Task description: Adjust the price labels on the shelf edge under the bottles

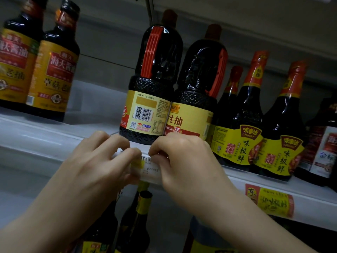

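Note:
A white price label (148, 167) with a yellow patch sits on the white shelf edge (45, 154) below two large dark soy sauce bottles (155, 84) with red handles. My left hand (102, 161) pinches the label's left side with thumb and fingers. My right hand (184, 157) pinches its right side. Most of the label is hidden by my fingers. A second label (269, 201), red and yellow, is fixed to the shelf edge further right.
Two yellow-labelled bottles (51, 70) stand at the left of the shelf. Several slimmer bottles (255, 125) with red necks stand at the right. More bottles (135, 221) stand on the shelf below, under my hands. A gap lies between the left bottles and the middle ones.

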`<action>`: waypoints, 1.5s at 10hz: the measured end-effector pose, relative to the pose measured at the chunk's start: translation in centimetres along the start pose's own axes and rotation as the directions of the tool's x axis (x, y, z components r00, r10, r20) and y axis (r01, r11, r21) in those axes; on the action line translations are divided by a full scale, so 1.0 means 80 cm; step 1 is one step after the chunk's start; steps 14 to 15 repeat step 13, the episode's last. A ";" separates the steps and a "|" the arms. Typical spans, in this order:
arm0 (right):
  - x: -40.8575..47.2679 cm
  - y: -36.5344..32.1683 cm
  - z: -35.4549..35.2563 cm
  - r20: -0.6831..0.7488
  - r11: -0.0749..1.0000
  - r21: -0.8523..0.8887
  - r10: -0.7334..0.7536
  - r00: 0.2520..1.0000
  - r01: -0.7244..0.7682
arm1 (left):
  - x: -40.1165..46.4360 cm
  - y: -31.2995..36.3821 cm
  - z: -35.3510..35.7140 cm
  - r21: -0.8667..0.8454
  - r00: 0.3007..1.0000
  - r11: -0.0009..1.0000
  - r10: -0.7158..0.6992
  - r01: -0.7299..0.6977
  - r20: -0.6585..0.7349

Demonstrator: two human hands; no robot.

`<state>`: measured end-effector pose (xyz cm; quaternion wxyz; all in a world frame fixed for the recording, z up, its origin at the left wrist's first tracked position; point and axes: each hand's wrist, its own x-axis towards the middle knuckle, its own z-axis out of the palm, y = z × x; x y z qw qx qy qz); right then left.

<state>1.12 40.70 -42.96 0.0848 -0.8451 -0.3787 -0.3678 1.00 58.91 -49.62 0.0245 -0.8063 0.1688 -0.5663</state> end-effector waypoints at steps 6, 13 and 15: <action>-0.023 -0.004 0.017 -0.081 0.997 -0.080 0.000 0.997 -0.006 | -0.002 -0.007 0.010 -0.030 1.000 1.000 0.000 0.000 -0.015; -0.078 0.058 -0.004 -0.225 0.971 0.204 -0.078 0.971 0.126 | 0.042 0.013 -0.011 0.034 0.975 0.994 0.093 -0.102 0.203; -0.078 0.058 -0.004 -0.225 0.971 0.204 -0.078 0.971 0.126 | 0.042 0.013 -0.011 0.034 0.975 0.994 0.093 -0.102 0.203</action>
